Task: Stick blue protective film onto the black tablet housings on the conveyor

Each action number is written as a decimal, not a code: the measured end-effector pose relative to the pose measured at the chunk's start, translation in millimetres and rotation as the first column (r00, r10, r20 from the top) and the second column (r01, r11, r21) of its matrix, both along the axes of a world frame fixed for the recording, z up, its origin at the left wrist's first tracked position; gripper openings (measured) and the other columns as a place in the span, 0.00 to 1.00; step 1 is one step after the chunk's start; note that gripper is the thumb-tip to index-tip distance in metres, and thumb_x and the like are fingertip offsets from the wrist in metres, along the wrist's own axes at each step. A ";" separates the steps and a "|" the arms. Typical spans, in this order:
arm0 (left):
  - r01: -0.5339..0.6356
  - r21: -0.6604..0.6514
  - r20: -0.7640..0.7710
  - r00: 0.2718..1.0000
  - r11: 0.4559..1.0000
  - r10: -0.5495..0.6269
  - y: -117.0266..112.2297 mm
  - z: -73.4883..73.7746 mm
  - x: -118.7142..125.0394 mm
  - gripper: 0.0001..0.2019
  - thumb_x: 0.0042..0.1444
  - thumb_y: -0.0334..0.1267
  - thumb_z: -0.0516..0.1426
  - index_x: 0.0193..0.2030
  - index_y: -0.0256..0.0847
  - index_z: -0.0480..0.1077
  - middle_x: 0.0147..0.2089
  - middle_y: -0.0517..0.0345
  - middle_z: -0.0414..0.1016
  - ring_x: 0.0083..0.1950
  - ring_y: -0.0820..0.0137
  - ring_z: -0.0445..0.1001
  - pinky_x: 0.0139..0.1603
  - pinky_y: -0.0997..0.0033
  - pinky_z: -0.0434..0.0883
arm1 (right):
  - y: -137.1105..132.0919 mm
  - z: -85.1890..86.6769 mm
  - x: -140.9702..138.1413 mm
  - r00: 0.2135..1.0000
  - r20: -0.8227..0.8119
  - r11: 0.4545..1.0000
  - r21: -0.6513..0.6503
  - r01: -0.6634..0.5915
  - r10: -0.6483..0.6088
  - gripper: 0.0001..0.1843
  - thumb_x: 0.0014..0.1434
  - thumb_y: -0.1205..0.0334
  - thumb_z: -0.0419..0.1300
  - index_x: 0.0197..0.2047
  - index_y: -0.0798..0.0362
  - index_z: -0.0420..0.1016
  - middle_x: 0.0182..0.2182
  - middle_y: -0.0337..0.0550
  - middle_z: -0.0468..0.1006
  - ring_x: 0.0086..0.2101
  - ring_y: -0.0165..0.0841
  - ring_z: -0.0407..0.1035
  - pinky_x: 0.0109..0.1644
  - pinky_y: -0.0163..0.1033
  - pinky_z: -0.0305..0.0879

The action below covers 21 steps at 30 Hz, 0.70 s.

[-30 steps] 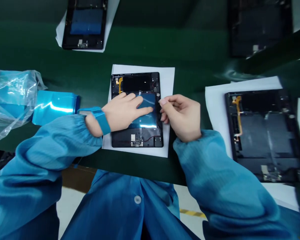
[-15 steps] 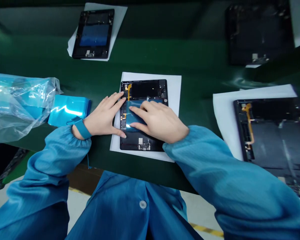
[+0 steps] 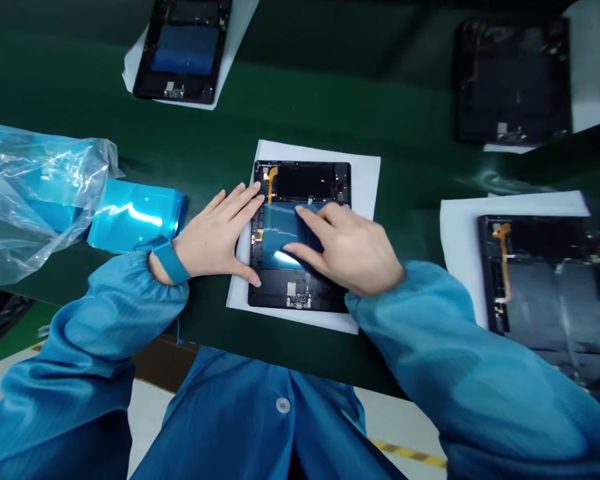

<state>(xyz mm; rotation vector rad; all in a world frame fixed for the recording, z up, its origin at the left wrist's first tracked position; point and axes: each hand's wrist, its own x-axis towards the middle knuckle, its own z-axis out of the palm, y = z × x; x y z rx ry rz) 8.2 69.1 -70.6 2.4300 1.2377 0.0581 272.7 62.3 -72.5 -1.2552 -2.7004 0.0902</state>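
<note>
1. The tablet (image 3: 305,180) lies opened on a white sheet (image 3: 366,180) on the bench (image 3: 405,120).
2. The left hand (image 3: 215,237), open and flat, touches its left edge.
3. The right hand (image 3: 353,250), open, presses the blue film (image 3: 279,230) on it.

Right part of blue film (image 3: 279,233) beneath right hand (image 3: 353,252); far tablet (image 3: 183,57), plastic bag (image 3: 30,193) partly off-frame; right-side tablet (image 3: 550,287) blurry

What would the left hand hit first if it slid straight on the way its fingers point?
Probably the left rim of the open tablet, which the left hand seems to touch with its fingertips, then the orange flex cable just inside. Depth is unclear from above.
</note>
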 end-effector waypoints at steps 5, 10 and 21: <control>-0.006 0.004 0.010 1.000 1.000 0.006 0.3 -0.1 -0.4 0.68 0.41 0.80 0.58 0.78 0.34 0.41 0.80 0.37 0.39 0.80 0.42 0.40 0.78 0.38 0.45 | -19.6 6.6 -4.2 0.983 0.026 0.984 -0.019 -0.179 0.179 0.42 0.69 0.35 0.45 0.61 0.65 0.74 0.38 0.56 0.77 0.35 0.41 0.68 0.37 0.45 0.61; 0.001 0.006 -0.005 1.000 1.000 -0.001 0.6 2.6 -1.2 0.69 0.40 0.80 0.59 0.78 0.34 0.41 0.80 0.35 0.39 0.80 0.41 0.40 0.78 0.37 0.45 | -34.2 6.7 8.9 0.955 -0.105 0.960 0.003 -0.280 0.279 0.33 0.70 0.39 0.49 0.59 0.57 0.77 0.36 0.49 0.77 0.34 0.37 0.67 0.37 0.42 0.60; 0.012 0.049 -0.117 0.993 0.999 -0.006 -0.8 9.8 -5.0 0.71 0.38 0.79 0.61 0.78 0.33 0.40 0.80 0.37 0.39 0.80 0.42 0.43 0.78 0.41 0.48 | -17.4 -1.2 64.8 0.984 0.003 0.983 0.042 -0.179 0.179 0.34 0.70 0.39 0.48 0.57 0.58 0.79 0.34 0.50 0.75 0.32 0.37 0.67 0.35 0.41 0.63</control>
